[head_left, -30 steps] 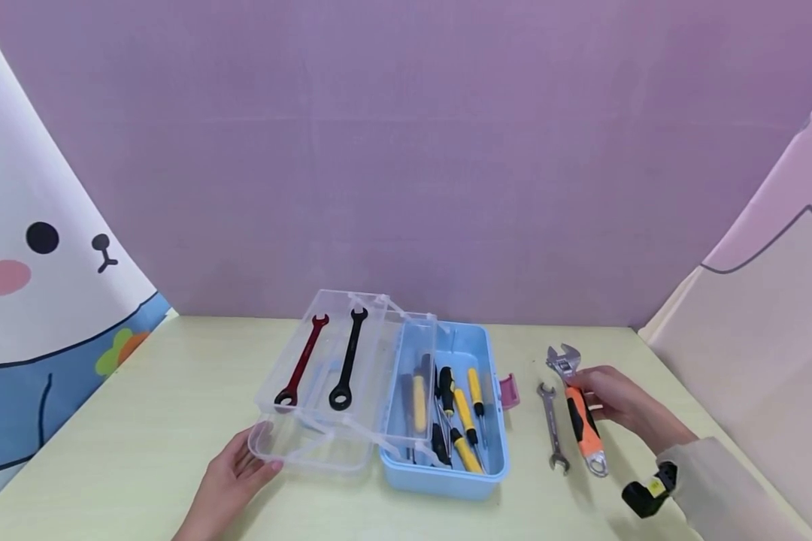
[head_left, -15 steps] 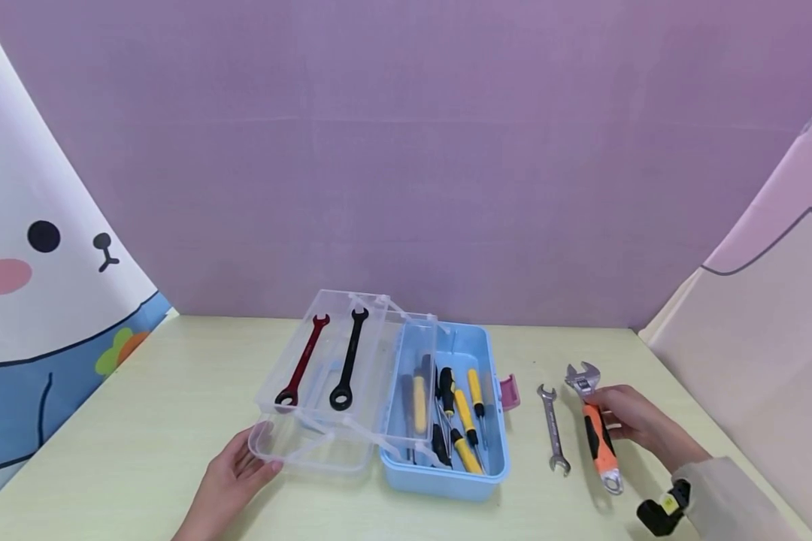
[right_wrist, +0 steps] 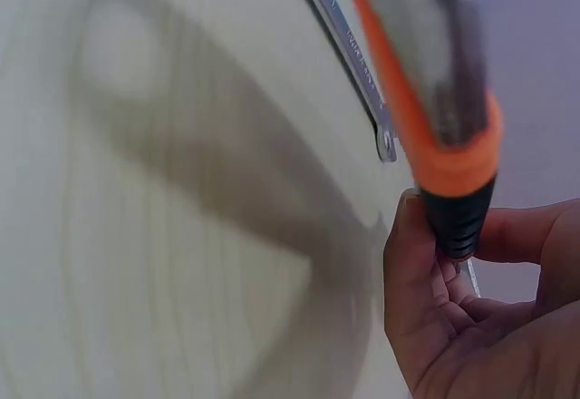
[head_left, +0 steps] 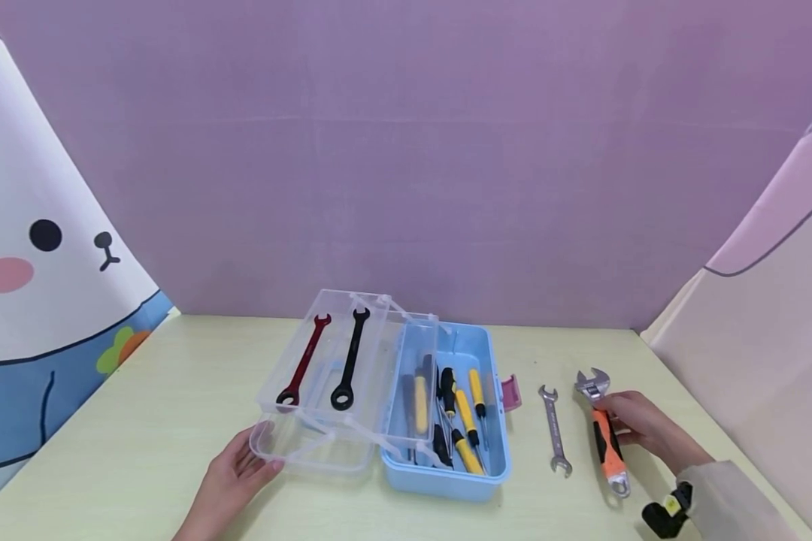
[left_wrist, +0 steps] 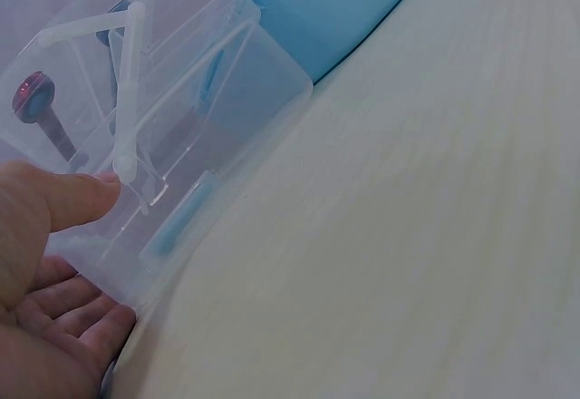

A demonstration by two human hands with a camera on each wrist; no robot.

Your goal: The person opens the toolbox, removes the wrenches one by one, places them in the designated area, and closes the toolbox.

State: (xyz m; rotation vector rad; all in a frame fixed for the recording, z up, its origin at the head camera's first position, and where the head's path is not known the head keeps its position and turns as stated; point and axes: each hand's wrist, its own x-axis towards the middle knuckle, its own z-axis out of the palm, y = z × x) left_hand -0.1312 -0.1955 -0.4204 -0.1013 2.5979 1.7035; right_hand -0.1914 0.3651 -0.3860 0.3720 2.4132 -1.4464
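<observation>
My right hand point(head_left: 639, 424) pinches an adjustable wrench point(head_left: 605, 436) with an orange and black handle and a silver head. In the right wrist view the handle's end looms close to the camera, its shadow on the table beside it. My left hand point(head_left: 233, 477) holds the near left corner of the toolbox's clear lid point(head_left: 314, 451), thumb on top and fingers at its outer side. Over the lid lies a clear tray point(head_left: 321, 361) bearing a red combination wrench point(head_left: 304, 359) and a black one point(head_left: 350, 361). A silver open-end wrench point(head_left: 555, 432) lies left of my right hand.
The blue toolbox base point(head_left: 446, 485) stands open mid-table, holding several yellow and black screwdrivers point(head_left: 465, 417). Its pink latch point(head_left: 510, 392) sticks out on the right. A purple backdrop point(head_left: 406, 165) rises behind the pale table point(head_left: 142, 421).
My right hand has moved the adjustable wrench rightward and toward me, away from the silver open-end wrench. My left hand has stayed at the lid.
</observation>
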